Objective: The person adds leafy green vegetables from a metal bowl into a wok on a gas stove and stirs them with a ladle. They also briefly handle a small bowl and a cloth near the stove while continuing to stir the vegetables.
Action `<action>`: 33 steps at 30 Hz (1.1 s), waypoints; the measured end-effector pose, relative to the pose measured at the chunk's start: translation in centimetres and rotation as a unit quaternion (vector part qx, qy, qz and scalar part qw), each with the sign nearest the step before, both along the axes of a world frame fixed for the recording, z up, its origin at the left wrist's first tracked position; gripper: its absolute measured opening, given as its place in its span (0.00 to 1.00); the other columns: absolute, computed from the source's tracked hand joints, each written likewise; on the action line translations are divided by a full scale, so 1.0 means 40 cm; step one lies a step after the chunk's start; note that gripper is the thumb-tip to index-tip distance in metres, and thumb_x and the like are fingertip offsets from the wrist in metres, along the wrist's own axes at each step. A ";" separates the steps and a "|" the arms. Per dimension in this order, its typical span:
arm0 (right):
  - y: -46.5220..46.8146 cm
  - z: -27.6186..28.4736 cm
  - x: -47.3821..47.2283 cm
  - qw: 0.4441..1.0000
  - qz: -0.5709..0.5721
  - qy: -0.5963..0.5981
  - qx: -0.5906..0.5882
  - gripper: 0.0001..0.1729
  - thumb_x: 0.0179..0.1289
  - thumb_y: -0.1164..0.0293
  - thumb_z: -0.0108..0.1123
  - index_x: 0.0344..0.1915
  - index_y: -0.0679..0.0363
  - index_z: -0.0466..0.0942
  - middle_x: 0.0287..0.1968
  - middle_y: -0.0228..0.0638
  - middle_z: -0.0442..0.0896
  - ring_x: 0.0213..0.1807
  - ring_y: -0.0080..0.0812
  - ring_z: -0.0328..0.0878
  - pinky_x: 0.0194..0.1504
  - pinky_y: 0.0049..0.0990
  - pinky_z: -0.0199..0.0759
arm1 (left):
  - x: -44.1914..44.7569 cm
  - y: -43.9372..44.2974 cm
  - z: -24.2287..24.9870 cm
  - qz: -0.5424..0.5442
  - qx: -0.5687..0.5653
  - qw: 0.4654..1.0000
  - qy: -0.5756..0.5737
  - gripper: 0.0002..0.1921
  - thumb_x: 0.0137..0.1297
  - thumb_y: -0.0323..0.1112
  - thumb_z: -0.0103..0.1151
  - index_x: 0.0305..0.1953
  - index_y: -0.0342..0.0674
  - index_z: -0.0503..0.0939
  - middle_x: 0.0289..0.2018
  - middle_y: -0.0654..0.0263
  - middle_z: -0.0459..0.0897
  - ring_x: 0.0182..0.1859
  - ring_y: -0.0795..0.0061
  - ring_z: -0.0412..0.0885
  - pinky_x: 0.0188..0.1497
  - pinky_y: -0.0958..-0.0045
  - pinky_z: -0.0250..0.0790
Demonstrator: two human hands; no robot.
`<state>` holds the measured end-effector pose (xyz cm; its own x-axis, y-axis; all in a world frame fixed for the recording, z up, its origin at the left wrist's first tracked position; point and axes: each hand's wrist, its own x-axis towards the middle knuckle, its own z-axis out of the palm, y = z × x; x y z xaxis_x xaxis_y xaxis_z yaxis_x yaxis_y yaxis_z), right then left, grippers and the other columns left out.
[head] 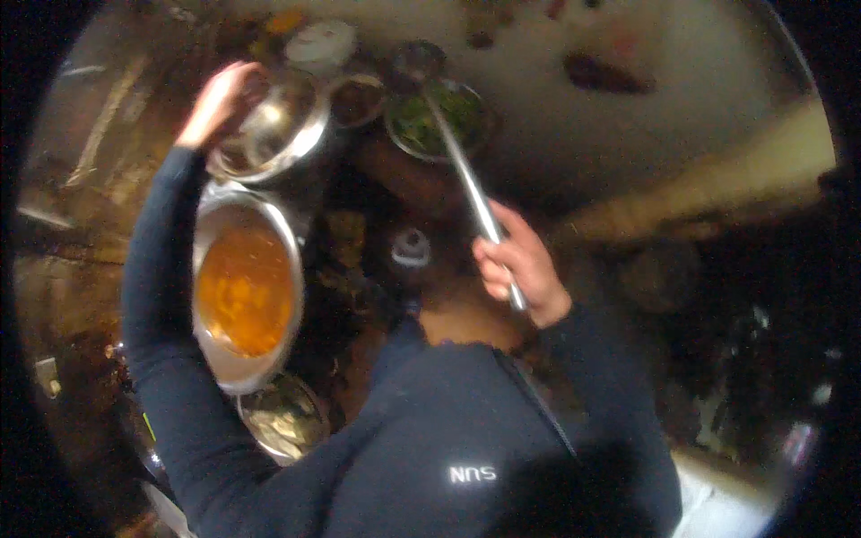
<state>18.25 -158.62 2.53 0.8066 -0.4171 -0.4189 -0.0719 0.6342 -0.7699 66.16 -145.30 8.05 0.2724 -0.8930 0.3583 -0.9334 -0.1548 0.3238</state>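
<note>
My right hand (521,262) is closed around the long metal handle of a ladle (464,165). The ladle slants away from me over a bowl of chopped greens (437,121), and its blurred dark head (418,62) lies at the far rim. At the upper left, my left hand (225,101) is at the edge of a shiny metal bowl (296,144), fingers curled; the fingertips are hidden, so its grip is unclear. Nearer me, below that bowl, a large metal basin (290,228) holds orange-brown liquid (245,289) with pale pieces in it.
Between the metal bowl and the greens sits a small bowl with dark contents (356,101). A white round container (321,44) stands behind it. Close to my left elbow is a bowl of pale pieces (286,424). A dark elongated thing (609,74) lies on the pale surface at upper right.
</note>
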 end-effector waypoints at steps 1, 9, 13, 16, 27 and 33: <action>-0.010 0.006 0.020 1.000 0.000 -0.009 0.003 0.39 0.68 0.80 0.51 0.76 0.51 0.52 0.34 0.35 0.75 0.16 0.15 0.62 0.15 0.19 0.60 | 0.082 -0.054 -0.001 -0.008 0.011 0.991 -0.132 0.12 0.66 0.37 0.59 0.45 0.37 0.81 0.42 0.51 0.84 0.48 0.50 0.81 0.50 0.57 0.75; -0.063 0.032 0.162 0.994 -0.051 0.093 0.010 0.40 0.65 0.78 0.54 0.75 0.48 0.54 0.33 0.36 0.76 0.17 0.17 0.63 0.16 0.20 0.60 | 0.560 -0.509 -0.179 0.062 0.080 0.959 -0.264 0.16 0.62 0.38 0.58 0.50 0.43 0.84 0.45 0.54 0.86 0.52 0.52 0.83 0.55 0.57 0.76; -0.098 0.038 0.207 0.991 -0.045 0.126 0.018 0.41 0.64 0.79 0.54 0.75 0.49 0.53 0.33 0.37 0.76 0.17 0.18 0.64 0.17 0.21 0.62 | 0.670 -0.667 -0.294 0.182 0.154 0.938 -0.250 0.18 0.63 0.40 0.58 0.53 0.44 0.83 0.50 0.54 0.85 0.55 0.51 0.82 0.58 0.55 0.74; -0.109 0.045 0.228 0.989 -0.047 0.138 0.013 0.41 0.64 0.79 0.54 0.76 0.50 0.52 0.33 0.38 0.76 0.18 0.18 0.65 0.18 0.21 0.63 | 0.671 -0.742 -0.350 0.114 0.232 0.949 -0.182 0.19 0.63 0.41 0.59 0.54 0.45 0.82 0.51 0.54 0.85 0.56 0.51 0.81 0.60 0.52 0.72; -0.137 -0.003 0.277 0.987 -0.089 0.135 0.008 0.42 0.64 0.81 0.52 0.76 0.50 0.50 0.32 0.39 0.75 0.16 0.20 0.65 0.16 0.22 0.61 | 0.655 -0.789 -0.388 0.093 0.246 0.945 -0.196 0.25 0.63 0.50 0.63 0.55 0.40 0.79 0.52 0.53 0.83 0.55 0.50 0.80 0.59 0.51 0.71; -0.151 0.004 0.322 0.987 -0.111 0.117 0.023 0.41 0.64 0.81 0.49 0.76 0.51 0.51 0.31 0.39 0.75 0.15 0.19 0.64 0.15 0.21 0.59 | 0.640 -0.790 -0.377 0.077 0.230 0.952 -0.188 0.25 0.63 0.51 0.64 0.54 0.39 0.79 0.51 0.53 0.82 0.54 0.50 0.80 0.57 0.51 0.71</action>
<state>31.12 -164.65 2.70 0.5767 -0.5482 -0.6057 -0.1006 0.6882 -0.7186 91.77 -176.91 -7.04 0.3421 -0.9390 0.0360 -0.9249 -0.3432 -0.1634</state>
